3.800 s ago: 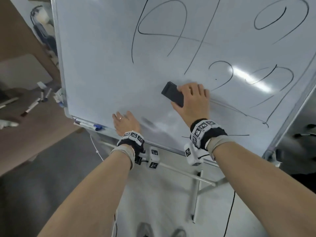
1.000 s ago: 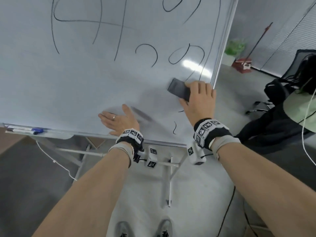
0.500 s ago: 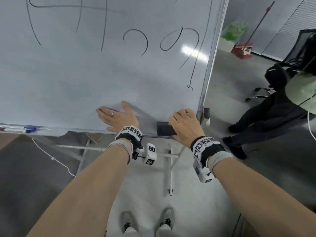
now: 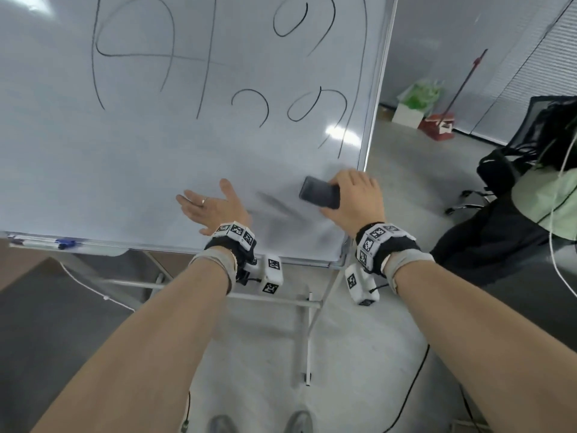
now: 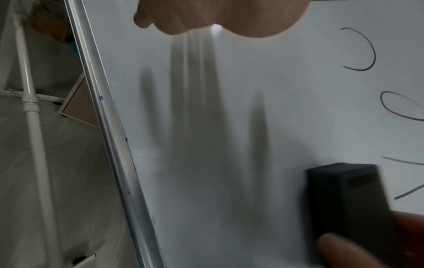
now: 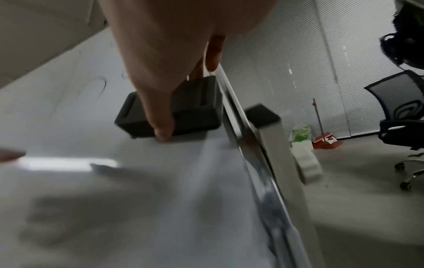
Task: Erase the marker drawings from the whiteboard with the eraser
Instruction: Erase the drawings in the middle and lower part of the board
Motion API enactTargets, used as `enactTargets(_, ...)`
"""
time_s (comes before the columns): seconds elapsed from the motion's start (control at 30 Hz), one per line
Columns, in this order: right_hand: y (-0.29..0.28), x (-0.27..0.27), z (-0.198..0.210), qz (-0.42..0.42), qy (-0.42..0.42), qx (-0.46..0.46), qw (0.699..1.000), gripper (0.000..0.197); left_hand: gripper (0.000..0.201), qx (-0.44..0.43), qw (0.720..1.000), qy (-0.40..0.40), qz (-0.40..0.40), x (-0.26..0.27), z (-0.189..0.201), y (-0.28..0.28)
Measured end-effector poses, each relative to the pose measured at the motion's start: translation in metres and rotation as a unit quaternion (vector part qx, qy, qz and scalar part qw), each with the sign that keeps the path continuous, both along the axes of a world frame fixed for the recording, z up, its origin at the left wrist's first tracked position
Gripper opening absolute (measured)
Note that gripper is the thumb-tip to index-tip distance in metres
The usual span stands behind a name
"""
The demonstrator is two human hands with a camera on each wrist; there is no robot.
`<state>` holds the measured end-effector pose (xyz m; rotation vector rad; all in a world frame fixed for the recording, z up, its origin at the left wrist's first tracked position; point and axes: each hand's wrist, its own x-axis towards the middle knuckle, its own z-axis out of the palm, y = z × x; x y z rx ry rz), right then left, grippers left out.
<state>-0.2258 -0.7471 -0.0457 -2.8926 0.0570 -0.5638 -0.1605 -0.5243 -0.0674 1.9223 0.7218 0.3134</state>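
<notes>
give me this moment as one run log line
right hand grips eraser on whiteboard near right edge | left hand flat on board | marker drawings remain above

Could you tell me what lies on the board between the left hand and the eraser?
Only bare whiteboard with shadows separates the left hand from the eraser, per the head view.

We can read no real text, brand or number anywhere. The whiteboard [image 4: 125,157] carries only black marker drawings [image 4: 162,54] in the upper half of the head view: loops, arcs and long strokes that form no letters or digits we can make out. The wrist bands [image 4: 377,242] near the frame's centre bear black-and-white square code markers, patterns only, with no words.
</notes>
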Motion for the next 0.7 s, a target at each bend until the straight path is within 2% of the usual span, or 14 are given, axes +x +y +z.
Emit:
enactTargets(0.1, 0.007, -0.014, -0.024, 0.047, 0.012, -0.023, 0.999, 0.047, 0.082, 0.005, 1.000, 0.003, -0.007, -0.001, -0.003, 0.000)
enactTargets(0.27, 0.008, -0.011, -0.008, 0.038, -0.053, 0.003, 0.998, 0.047, 0.081, 0.017, 1.000, 0.005, -0.004, -0.004, -0.001, 0.000)
enactTargets(0.4, 0.016, -0.007, 0.007, 0.011, -0.082, 0.017, 0.996, 0.045, 0.084, 0.010, 1.000, 0.021, -0.012, -0.001, 0.002, 0.006)
enactTargets(0.7, 0.035, -0.020, 0.008, -0.066, -0.063, 0.030, 0.995, 0.048, 0.090, -0.014, 0.998, 0.044, -0.030, -0.001, 0.005, 0.021)
